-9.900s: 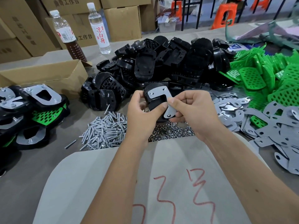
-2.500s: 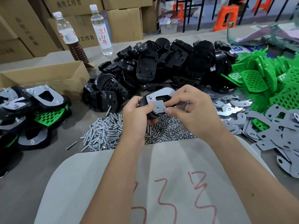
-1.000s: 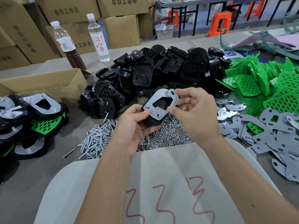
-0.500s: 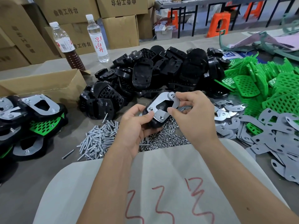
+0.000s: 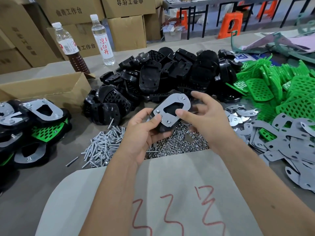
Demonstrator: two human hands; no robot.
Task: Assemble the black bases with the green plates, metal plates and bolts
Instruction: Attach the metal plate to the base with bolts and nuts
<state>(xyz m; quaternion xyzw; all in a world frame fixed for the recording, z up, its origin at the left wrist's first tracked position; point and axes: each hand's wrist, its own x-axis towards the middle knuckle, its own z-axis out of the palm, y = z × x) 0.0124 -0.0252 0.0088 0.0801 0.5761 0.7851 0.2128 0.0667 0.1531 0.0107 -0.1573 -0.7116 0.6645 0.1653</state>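
Lying at the far left of the desk [image 5: 34, 193] were finished pieces [image 5: 34, 123], black with green plates and metal on top, in front of a cardboard box [image 5: 46, 89] and two bottles [image 5: 102, 40]. Beside them, loose bolts [image 5: 102, 149] formed a heap, with a patch of nuts [image 5: 179, 143] just to its right. Above these the left hand [image 5: 141, 135] had its grip curled round a black base [image 5: 162, 128], thumb pressed on the metal plate [image 5: 172, 108] that sat on it, bolt ends showing at the corners. The right hand [image 5: 202, 120] had a released grip, its thumb tip touching the plate's edge and fingers spread loosely. Behind them rose a pile of black bases [image 5: 170, 77]. Farther right lay green plates [image 5: 281, 89] and flat metal plates [image 5: 289, 142].
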